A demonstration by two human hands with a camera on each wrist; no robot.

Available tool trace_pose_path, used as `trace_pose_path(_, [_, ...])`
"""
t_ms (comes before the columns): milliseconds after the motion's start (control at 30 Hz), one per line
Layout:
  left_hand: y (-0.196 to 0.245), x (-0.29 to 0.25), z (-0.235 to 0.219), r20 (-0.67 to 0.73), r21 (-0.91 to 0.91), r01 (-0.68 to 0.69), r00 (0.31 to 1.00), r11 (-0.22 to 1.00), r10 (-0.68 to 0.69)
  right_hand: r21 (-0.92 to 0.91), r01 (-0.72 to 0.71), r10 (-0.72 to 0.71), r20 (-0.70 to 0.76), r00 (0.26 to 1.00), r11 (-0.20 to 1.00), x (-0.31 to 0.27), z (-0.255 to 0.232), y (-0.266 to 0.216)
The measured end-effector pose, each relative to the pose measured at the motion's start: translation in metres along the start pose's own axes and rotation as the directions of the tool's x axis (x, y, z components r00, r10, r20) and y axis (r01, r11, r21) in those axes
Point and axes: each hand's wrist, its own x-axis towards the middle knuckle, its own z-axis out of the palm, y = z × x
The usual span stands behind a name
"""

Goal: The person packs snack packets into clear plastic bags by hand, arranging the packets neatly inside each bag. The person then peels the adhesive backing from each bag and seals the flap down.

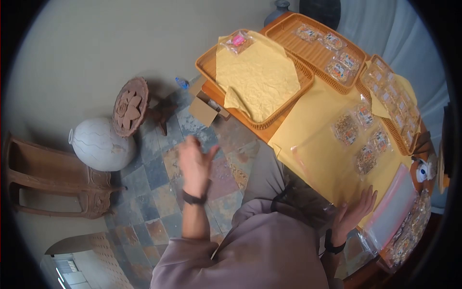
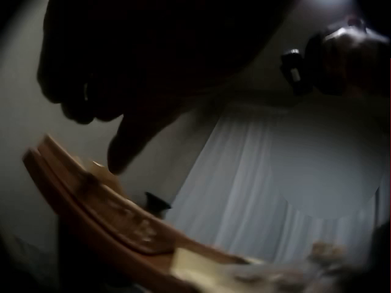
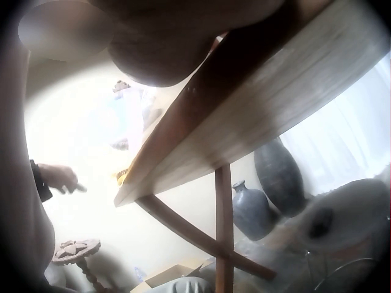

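Observation:
My left hand [image 1: 196, 161], blurred and wearing a dark wristband, hangs over the tiled floor off the table's near side. Its thumb stands out from the fingers, and nothing shows in it. In the left wrist view it is a dark silhouette. My right hand [image 1: 355, 212] lies at the near edge of the table with its fingers extended, holding nothing. Just beyond it are yellow paper [image 1: 308, 130] and clear packets of a grainy, clustered snack [image 1: 345, 129]. Beside its fingertips is a stack of clear plastic bags [image 1: 391, 204] with pink edges.
A woven tray [image 1: 260, 125] lined with crumpled yellow paper holds one pink-labelled packet [image 1: 238, 40]. Behind it, another tray [image 1: 284, 30] holds several packets. A packed basket [image 1: 402, 142] stands at the right. A carved stool [image 1: 131, 107], white pot [image 1: 103, 144] and cardboard box [image 1: 203, 112] stand on the floor.

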Motion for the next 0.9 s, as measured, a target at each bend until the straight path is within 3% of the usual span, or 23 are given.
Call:
trace_pose_path(33, [-0.045,-0.003,0.01,0.008,0.114,-0.031,1.0,0.993,0.03,0.0,0.007,-0.007,-0.014,1.0,1.0,0.001,0.0,0.001])
trace_pose_path(100, [-0.06,0.004,-0.007,0.17,-0.063,0.197,0.968,0.978,-0.184,0.009,0.004,-0.004,-0.033,0.999,1.0,0.003,0.003,-0.002])
trace_pose_path(133, [-0.053,0.004,-0.013,0.173,-0.053,0.204,0.966,0.977,-0.193,0.003,-0.005,0.005,-0.035,0.999,1.0,0.004,0.002,-0.002])
trace_pose_path(167, [-0.037,0.003,-0.019,0.291,-0.579,0.392,0.919,0.715,-0.267,-0.003,-0.006,0.005,-0.033,0.999,1.0,0.004,-0.001,-0.003])
trace_pose_path(200, [-0.023,0.001,-0.021,0.418,-0.867,0.467,0.871,0.172,-0.259,0.017,0.001,0.0,-0.053,0.999,1.0,0.006,-0.001,-0.005])
trace_pose_path(233, [-0.013,0.0,-0.02,0.418,-0.865,0.471,0.867,0.171,-0.271,0.021,0.009,-0.008,-0.045,0.999,1.0,0.005,-0.001,-0.006])
trace_pose_path(267, [-0.003,0.0,-0.017,0.496,-0.863,0.478,0.864,-0.165,-0.088,0.033,-0.012,0.013,-0.043,0.999,0.999,0.004,-0.001,-0.004])
trace_pose_path(300, [0.005,0.0,-0.013,0.496,-0.733,0.487,0.861,-0.476,0.117,0.041,-0.036,0.038,-0.046,0.998,0.999,0.004,-0.002,-0.003])
trace_pose_path(333, [0.013,0.0,-0.009,0.494,-0.729,0.489,0.86,-0.48,0.127,0.034,-0.038,0.04,-0.054,0.998,0.999,0.004,-0.002,-0.003])
trace_pose_path(400, [0.024,-0.002,-0.003,0.52,-0.577,0.556,0.815,-0.598,0.255,0.096,-0.054,0.061,-0.071,0.996,0.994,0.003,-0.005,-0.005])
trace_pose_path(633, [0.04,-0.002,0.0,0.51,-0.537,0.592,0.796,-0.602,0.328,0.1,-0.035,0.041,-0.062,0.997,0.994,0.004,-0.013,-0.006])
trace_pose_path(833, [0.058,-0.002,-0.003,0.521,-0.525,0.615,0.779,-0.588,0.349,0.098,-0.033,0.041,-0.078,0.996,0.995,0.003,-0.01,-0.003])
trace_pose_path(900, [0.083,-0.008,-0.01,0.401,-0.608,0.643,0.755,-0.465,0.519,0.079,-0.022,0.029,-0.078,0.997,0.997,0.004,-0.009,-0.004])
